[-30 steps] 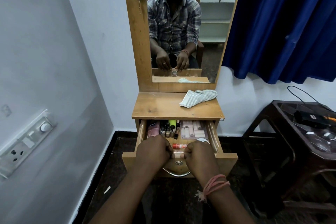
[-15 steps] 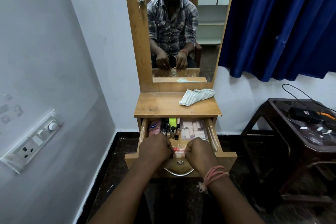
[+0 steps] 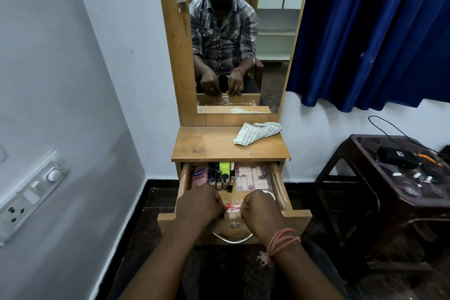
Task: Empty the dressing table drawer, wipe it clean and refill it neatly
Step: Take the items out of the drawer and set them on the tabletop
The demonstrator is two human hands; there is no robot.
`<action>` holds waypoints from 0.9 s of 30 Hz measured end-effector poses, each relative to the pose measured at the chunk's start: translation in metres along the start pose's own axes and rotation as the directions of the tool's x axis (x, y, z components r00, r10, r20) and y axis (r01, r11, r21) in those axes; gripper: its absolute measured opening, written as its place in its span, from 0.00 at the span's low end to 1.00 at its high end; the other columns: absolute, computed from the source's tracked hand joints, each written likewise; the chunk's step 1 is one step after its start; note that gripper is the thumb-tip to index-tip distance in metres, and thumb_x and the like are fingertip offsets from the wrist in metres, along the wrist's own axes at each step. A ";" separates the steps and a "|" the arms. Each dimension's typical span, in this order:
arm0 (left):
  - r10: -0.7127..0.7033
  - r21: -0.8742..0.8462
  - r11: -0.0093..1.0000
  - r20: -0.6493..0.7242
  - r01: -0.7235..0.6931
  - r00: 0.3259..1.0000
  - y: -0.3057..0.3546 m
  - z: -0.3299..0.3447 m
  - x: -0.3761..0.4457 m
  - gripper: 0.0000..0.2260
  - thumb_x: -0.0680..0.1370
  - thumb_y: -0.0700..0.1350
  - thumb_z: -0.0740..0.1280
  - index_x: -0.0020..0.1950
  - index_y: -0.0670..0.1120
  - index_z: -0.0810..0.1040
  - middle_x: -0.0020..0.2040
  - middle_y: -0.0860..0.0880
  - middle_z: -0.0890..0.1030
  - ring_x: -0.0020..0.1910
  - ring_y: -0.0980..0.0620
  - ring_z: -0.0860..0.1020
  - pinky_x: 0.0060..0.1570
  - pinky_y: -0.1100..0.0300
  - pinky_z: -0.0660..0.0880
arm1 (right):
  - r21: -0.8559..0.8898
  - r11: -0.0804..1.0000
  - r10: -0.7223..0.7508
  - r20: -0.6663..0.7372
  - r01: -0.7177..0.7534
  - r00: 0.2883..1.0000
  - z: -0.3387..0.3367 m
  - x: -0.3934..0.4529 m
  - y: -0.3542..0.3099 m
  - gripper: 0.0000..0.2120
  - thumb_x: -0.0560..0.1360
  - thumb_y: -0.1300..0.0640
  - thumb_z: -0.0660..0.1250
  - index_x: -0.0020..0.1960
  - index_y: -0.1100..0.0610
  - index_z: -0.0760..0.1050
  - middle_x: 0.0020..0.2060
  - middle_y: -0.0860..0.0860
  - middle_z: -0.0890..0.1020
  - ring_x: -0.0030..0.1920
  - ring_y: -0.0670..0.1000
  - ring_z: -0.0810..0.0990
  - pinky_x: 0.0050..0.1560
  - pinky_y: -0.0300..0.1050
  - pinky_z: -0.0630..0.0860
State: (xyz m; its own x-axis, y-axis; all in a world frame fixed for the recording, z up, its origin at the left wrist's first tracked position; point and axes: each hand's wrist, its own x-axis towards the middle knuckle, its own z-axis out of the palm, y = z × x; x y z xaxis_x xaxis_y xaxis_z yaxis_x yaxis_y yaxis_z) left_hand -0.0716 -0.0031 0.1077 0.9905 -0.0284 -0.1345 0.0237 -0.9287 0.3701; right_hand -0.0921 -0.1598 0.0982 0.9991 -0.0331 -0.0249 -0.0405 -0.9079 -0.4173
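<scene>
Drawer (image 3: 280,179) is sliding further out; more of its contents are showing than 1.0 s ago. Left hand (image 3: 198,204) and right hand (image 3: 261,209), curled over its front edge, are drawing nearer.

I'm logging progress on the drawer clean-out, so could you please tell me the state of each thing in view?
drawer: pulled open, still full
left hand: closed, at the drawer's front edge
right hand: closed, at the drawer's front edge
striped cloth: crumpled, lying unused on the table top
pink bottle: lying in the drawer's left side
clear box: in the drawer's right side
</scene>
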 end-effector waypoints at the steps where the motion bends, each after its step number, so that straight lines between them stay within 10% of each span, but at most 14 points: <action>1: -0.010 0.005 1.000 0.001 0.010 1.000 0.000 0.001 0.001 0.19 0.71 0.52 0.77 0.62 0.58 0.84 0.52 0.52 0.87 0.53 0.48 0.84 0.48 0.57 0.75 | 0.000 1.000 -0.001 -0.001 0.001 1.000 -0.001 0.000 0.000 0.18 0.70 0.63 0.64 0.25 0.53 0.63 0.24 0.47 0.67 0.33 0.50 0.72 0.37 0.39 0.67; 4: -0.037 0.030 0.999 0.004 0.037 0.999 -0.002 0.006 0.003 0.06 0.71 0.55 0.75 0.47 0.61 0.88 0.49 0.54 0.86 0.50 0.51 0.84 0.48 0.58 0.78 | 0.007 1.000 -0.001 -0.007 0.001 1.000 -0.002 0.000 0.000 0.19 0.69 0.65 0.63 0.24 0.53 0.61 0.22 0.48 0.64 0.28 0.46 0.67 0.32 0.37 0.65; 19: -0.068 0.030 0.997 0.098 0.066 0.993 -0.002 0.010 -0.004 0.06 0.71 0.56 0.73 0.45 0.67 0.86 0.48 0.56 0.86 0.48 0.54 0.83 0.48 0.60 0.78 | 0.100 0.995 -0.035 0.113 0.023 0.993 0.012 0.003 0.024 0.08 0.67 0.61 0.64 0.35 0.56 0.82 0.32 0.51 0.83 0.37 0.46 0.81 0.43 0.41 0.79; 27: -0.084 0.048 0.996 0.389 0.071 0.918 -0.001 -0.005 0.033 0.10 0.68 0.53 0.79 0.44 0.49 0.87 0.42 0.52 0.86 0.45 0.52 0.85 0.50 0.55 0.81 | 0.106 0.992 0.020 0.405 -0.069 0.914 -0.037 0.055 0.007 0.09 0.71 0.52 0.76 0.39 0.57 0.81 0.35 0.51 0.84 0.39 0.50 0.83 0.44 0.46 0.80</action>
State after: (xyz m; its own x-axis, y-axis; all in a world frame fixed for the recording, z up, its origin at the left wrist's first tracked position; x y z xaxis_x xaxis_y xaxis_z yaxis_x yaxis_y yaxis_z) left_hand -0.0383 -0.0013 0.1072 0.8542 -0.0914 -0.5119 0.0878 -0.9449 0.3153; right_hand -0.0366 -0.1830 0.1278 0.9090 0.1209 -0.3988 -0.1097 -0.8538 -0.5089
